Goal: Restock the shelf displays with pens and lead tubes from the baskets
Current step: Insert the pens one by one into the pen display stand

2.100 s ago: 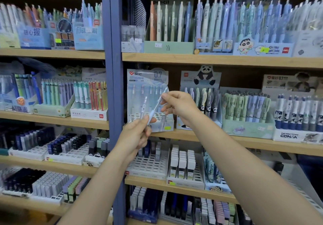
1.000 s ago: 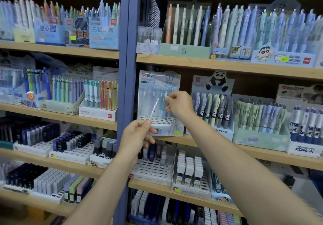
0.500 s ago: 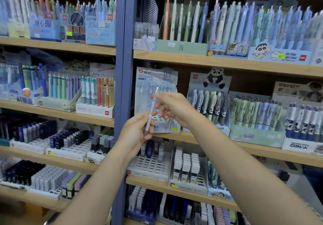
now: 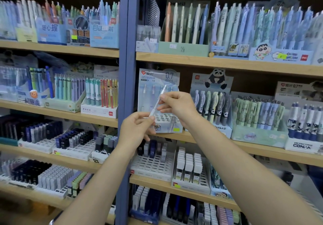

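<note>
Grip: the left hand (image 4: 135, 128) pinches the lower end of a clear pen (image 4: 157, 102) between thumb and fingertips; the right hand (image 4: 176, 107) pinches the same pen higher on the barrel. The pen is tilted, top end up and to the right, held in the air just in front of the 0.7 mm display box (image 4: 160, 100) on the middle shelf (image 4: 244, 145).

Step in hand, as judged: seating one pen into the display's perforated holder tray (image 4: 166, 118) — most of its holes appear vacant (a single pen stands at the right front).

Next move: bring the pen upright, align its lower tip with a vacant hole, then lower it straight in. One hand would have to let go or slide up to clear the tip.

Clearances: the blue upright post (image 4: 125, 102) stands just left of the display; the panda pen display (image 4: 212, 106) sits just beside it on the right. The display's backing card limits travel rearward — approach from the front and above, where room is open below the upper shelf (image 4: 227, 64).
</note>
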A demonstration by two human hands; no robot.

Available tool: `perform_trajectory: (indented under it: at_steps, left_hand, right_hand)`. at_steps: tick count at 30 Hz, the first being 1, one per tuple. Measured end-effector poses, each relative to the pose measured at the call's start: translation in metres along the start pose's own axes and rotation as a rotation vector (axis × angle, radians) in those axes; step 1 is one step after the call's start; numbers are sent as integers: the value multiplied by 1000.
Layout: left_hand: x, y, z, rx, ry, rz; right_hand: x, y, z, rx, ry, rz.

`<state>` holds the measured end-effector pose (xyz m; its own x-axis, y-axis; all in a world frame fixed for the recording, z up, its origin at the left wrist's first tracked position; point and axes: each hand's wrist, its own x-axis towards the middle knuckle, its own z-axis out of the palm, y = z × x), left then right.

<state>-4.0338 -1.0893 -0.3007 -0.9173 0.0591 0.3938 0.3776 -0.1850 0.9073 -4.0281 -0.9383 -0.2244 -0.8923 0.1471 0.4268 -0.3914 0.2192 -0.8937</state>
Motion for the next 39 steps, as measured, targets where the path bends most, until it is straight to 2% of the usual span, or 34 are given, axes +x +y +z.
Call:
perform_trajectory:
  at_steps: [4,9,15,22,29,33,39]
  left_hand:
    - [3,-7,-16,51,92,9]
    - [12,-21,-26,210,244,23]
    - [24,-29,-24,273,133,-84]
    - [25,-29,-26,258,70,-155]
    - [23,-31,-25,211,56,-143]
    - [23,-33,-25,202,50,-143]
    - [23,-35,-25,185,59,-142]
  right_hand:
    - [8,-4,6,66,176,-108]
    - [26,6,19,-91,261,-147]
    - [38,14,36,-253,210,-160]
    - [46,19,47,-317,173,-110]
    - [50,21,58,-329,244,-85]
    - [54,19,60,-425,276,-115]
    - [52,28,64,-531,235,-96]
